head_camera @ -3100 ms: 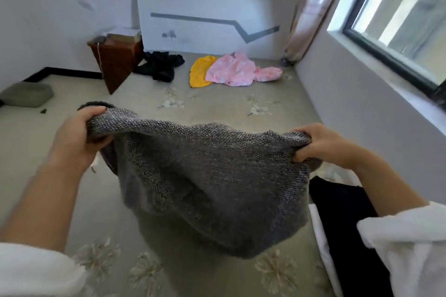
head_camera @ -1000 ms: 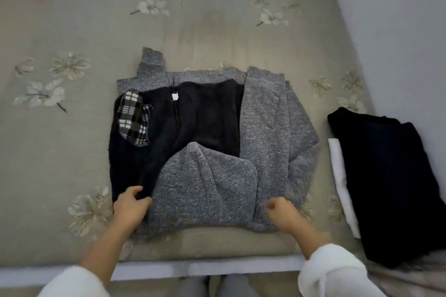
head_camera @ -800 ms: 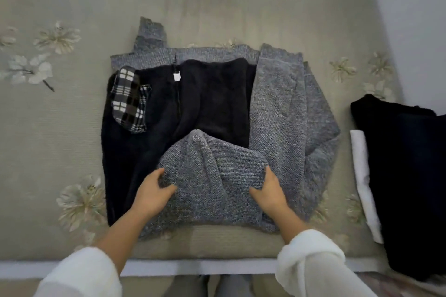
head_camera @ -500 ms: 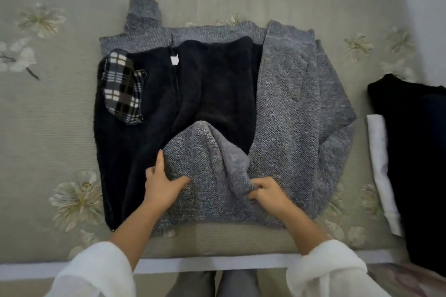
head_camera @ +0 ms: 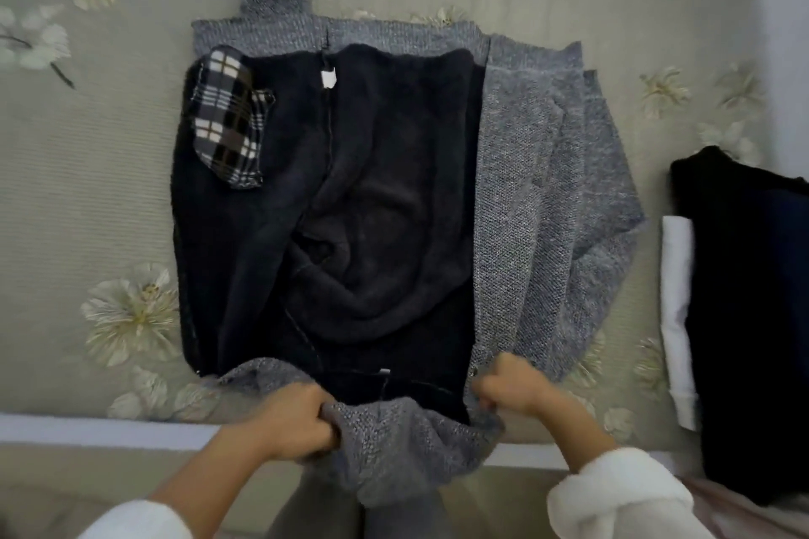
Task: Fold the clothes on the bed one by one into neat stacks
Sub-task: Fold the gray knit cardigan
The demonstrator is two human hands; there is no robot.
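two grips on one jacket (head_camera: 525, 188), head view: left grip (head_camera: 293, 424) and right grip (head_camera: 508, 385) both curled tight round its near grey hem. jacket lies open on bed (head_camera: 87, 188), dark lining up; folded stack (head_camera: 744, 298) apart at right.

Seen from a head-worn camera: a person in a white top of thick, soft-looking fabric. The left sleeve (head_camera: 135, 523) shows as a pale, rounded shape at the near left edge, cut off by the frame. The right sleeve (head_camera: 613, 495), near right, ends in a bulky, bunched cuff with deep folds and a fleecy surface. Both forearms are bare from the cuffs forward, as are the left hand (head_camera: 289, 420) and the right hand (head_camera: 510, 385), the right one slightly blurred. Between the arms, at the near edge, are what appear to be two legs in plain grey trousers (head_camera: 306, 514), with a dark line between them.
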